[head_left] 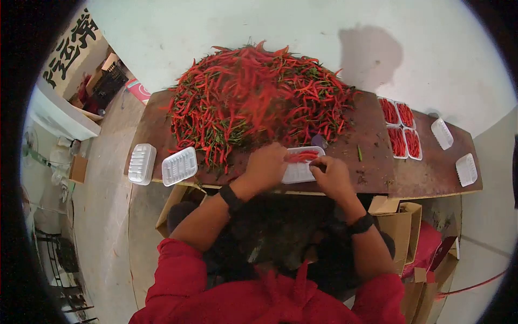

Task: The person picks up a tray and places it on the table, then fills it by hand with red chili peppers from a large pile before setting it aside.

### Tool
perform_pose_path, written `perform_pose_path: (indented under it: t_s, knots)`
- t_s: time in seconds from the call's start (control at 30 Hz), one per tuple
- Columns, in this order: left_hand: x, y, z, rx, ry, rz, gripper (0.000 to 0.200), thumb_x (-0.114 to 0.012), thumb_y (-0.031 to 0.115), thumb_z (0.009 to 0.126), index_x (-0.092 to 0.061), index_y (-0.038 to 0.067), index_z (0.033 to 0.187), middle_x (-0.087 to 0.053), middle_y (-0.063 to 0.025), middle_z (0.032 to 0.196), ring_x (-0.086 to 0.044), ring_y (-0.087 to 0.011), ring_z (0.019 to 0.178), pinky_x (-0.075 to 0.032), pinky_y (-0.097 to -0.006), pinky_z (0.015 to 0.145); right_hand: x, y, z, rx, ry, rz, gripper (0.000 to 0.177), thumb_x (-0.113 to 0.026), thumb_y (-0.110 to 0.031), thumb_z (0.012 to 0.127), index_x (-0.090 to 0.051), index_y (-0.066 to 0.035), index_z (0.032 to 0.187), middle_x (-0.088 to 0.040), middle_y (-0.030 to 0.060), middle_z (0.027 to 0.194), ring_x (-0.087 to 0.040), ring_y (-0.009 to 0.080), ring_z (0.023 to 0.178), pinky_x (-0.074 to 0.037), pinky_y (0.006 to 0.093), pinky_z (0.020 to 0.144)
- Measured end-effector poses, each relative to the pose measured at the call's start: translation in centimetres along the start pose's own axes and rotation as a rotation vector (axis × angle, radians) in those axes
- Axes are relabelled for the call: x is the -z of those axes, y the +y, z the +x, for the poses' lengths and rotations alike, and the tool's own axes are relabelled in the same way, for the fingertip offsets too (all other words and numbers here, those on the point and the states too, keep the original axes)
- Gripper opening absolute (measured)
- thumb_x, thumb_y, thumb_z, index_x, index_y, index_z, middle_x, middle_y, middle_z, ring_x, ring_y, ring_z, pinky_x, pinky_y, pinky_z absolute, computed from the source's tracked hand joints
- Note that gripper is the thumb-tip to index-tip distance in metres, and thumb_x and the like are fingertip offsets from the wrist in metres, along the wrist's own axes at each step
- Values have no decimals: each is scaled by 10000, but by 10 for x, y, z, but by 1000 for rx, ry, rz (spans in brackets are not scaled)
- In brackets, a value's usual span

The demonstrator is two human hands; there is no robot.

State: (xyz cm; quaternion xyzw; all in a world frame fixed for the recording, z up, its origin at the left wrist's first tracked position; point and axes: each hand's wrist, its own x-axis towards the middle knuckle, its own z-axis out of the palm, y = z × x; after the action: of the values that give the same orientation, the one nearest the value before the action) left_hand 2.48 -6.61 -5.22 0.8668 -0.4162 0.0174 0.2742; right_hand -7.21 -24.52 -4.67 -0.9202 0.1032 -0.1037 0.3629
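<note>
A white plastic tray [298, 173] lies at the table's front edge, with several red chilies [302, 156] in its upper part. My left hand [268, 166] is at the tray's left side, its fingertips near the chilies; whether it grips anything is hidden. On the right side of the tray, my right hand [330, 175] has its thumb and fingers pinched together over the rim, and what they hold, if anything, is too small to name. Behind both hands rises a large heap of red chilies [216, 102] with green stems.
Stacked white trays [142, 163] and another tray [179, 166] sit at the left. Four filled trays [398, 141] stand at the right, with two more trays [442, 134] [467, 169] beyond. One green chili [360, 153] lies right of my hands. Cardboard boxes [396, 232] are below the table.
</note>
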Motion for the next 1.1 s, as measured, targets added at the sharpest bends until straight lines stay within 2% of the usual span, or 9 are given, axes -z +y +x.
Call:
perform_pose_path:
  t_s: [0.13,0.3,0.37,0.5,0.57,0.7,0.77,0.97,1.1]
  knots:
    - [-8,-1,2,10,-85,72,125,-609,166,748,-574,84,835,-546,-104,831,-570,-320,802,-465,-417,679,6,-7,-1,-43,-39,10,211,-626,-170,759,-653,-1,882,-661,158,807,-650,277,746,-495,354,683]
    - [-17,-4,6,-29,-78,106,118,-612,167,743,-566,85,814,-547,-102,825,-564,-326,778,-458,-434,670,4,-2,-1,-14,-43,6,209,-623,-175,757,-655,-6,876,-661,157,810,-648,285,759,-493,362,693]
    - [-19,-4,7,-46,-73,134,117,-614,169,740,-563,85,804,-547,-103,822,-562,-327,770,-455,-440,668,2,1,0,-18,-71,9,243,-591,-229,744,-660,-38,876,-647,187,847,-621,360,800,-483,451,726]
    - [-20,-3,8,-62,-69,180,126,-628,172,723,-568,85,791,-546,-107,811,-562,-322,763,-448,-446,669,5,-4,0,-36,-80,-14,232,-585,-222,742,-658,-37,862,-647,185,837,-622,362,795,-483,455,724]
    - [-22,-4,8,-70,-57,199,132,-633,173,716,-573,85,793,-544,-107,806,-564,-319,764,-448,-444,671,4,-4,0,-45,-95,-45,198,-619,-179,754,-658,-23,870,-657,162,821,-636,316,783,-488,378,719]
    - [-26,-8,10,-93,-34,219,165,-646,184,704,-589,85,823,-537,-104,793,-566,-315,764,-446,-437,659,4,-5,0,-67,-108,-61,197,-618,-179,755,-658,-27,873,-657,161,827,-634,318,789,-487,382,724]
    - [-26,-8,11,-85,-30,224,179,-649,189,699,-594,84,834,-536,-103,790,-567,-313,760,-446,-435,655,2,-3,-1,-17,-105,-5,215,-588,-211,743,-659,-40,853,-648,181,843,-623,353,791,-488,447,722]
    - [-23,-7,11,-99,36,178,203,-651,195,697,-604,97,868,-541,-93,790,-567,-305,734,-444,-431,635,2,-8,-3,-14,-197,-36,215,-591,-213,758,-657,-36,861,-646,176,859,-616,354,818,-483,439,741]
    - [-21,-9,8,-145,111,181,99,-603,143,684,-592,86,764,-538,-85,718,-567,-290,673,-436,-424,611,-3,-6,-6,-46,-197,-51,194,-618,-187,765,-655,-23,862,-652,166,838,-629,321,798,-485,392,720]
